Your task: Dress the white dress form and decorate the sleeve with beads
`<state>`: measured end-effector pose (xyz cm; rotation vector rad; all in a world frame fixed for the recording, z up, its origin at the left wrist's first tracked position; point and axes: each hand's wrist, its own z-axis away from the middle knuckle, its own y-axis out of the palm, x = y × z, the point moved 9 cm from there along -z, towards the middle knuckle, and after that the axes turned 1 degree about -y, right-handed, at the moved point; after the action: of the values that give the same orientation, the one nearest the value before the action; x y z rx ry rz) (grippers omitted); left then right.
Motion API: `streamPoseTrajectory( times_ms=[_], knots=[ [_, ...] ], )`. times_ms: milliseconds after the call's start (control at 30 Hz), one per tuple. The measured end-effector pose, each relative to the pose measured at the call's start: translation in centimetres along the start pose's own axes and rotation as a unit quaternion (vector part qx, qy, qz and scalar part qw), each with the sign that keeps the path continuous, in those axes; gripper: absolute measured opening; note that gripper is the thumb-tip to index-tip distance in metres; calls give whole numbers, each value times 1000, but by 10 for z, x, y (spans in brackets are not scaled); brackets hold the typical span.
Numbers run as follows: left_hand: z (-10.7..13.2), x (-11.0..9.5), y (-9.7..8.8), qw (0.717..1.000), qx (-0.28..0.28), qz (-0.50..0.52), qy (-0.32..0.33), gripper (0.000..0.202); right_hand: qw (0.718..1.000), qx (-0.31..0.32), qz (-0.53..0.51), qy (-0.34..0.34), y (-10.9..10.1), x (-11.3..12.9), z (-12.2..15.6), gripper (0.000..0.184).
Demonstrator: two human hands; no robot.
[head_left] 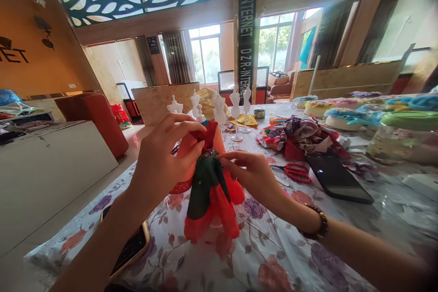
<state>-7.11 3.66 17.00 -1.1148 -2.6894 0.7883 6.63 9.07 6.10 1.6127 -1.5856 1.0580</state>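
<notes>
A small white dress form point(201, 117) stands upright before me, only its neck top showing above the clothes. It wears a doll dress point(205, 189) with a red bodice, a patterned waistband, a dark green skirt and a red hem. My left hand point(160, 155) is closed at the bodice, thumb and fingers pinching the red cloth just above the waist. On the other side, my right hand point(255, 171) pinches the green skirt near the waistband; a dark beaded bracelet point(321, 223) circles that wrist. Behind my left hand, part of another orange-red garment shows, mostly hidden.
Behind the dress stand several bare white dress forms point(235, 109). To the right lie a fabric scrap heap point(297, 139), red-handled scissors point(297, 172), a black phone point(337, 178) and a green-lidded jar point(393, 141). Another phone point(132, 246) lies under my left forearm on the flowered tablecloth point(205, 264).
</notes>
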Motion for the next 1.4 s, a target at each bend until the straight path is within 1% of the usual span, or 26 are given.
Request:
streamPoseTrajectory(
  times_ms=[33,100,167,233,400,467,533,600,700,767,833,933,1000,1067,1167,1300,1400],
  knots=[
    [1,-1,0,1000,3,-11,15,14,998,15,-46,49,5,-7,2,18],
    [2,-4,1,999,13,-22,47,11,981,43,-138,129,14,-15,8,25],
    [3,-6,2,997,25,-26,70,10,957,57,-216,185,22,-16,14,27],
    [5,-6,3,996,29,-28,79,7,930,62,-280,228,27,-14,19,25],
    [5,-4,2,997,21,-19,74,7,867,70,-390,302,36,-8,28,13],
    [4,-3,2,997,17,-16,70,7,850,69,-417,314,38,-7,28,11],
    [3,-2,2,998,15,-14,65,8,842,71,-431,316,39,-6,28,8],
    [2,-1,2,998,18,-13,58,9,840,81,-434,316,42,-6,27,3],
    [2,-2,3,998,22,-16,61,9,839,93,-426,325,46,-6,27,12],
    [2,-5,2,997,17,-24,77,9,839,88,-423,329,48,-7,27,12],
    [3,-8,1,994,14,-33,99,8,839,77,-429,326,49,-8,27,8],
    [5,-10,4,990,36,-36,131,9,841,52,-445,303,48,-9,25,6],
    [7,-11,7,985,56,-42,157,11,848,33,-441,293,46,-12,24,11],
    [9,-11,8,981,64,-54,178,14,856,23,-427,290,46,-17,25,19],
    [10,-6,9,980,70,-74,170,17,873,19,-407,269,47,-21,24,25],
    [13,-5,8,982,69,-72,162,6,898,-6,-380,220,47,-23,24,28],
    [15,-5,12,981,86,-75,158,7,895,-18,-391,215,48,-23,27,33]
  ],
)
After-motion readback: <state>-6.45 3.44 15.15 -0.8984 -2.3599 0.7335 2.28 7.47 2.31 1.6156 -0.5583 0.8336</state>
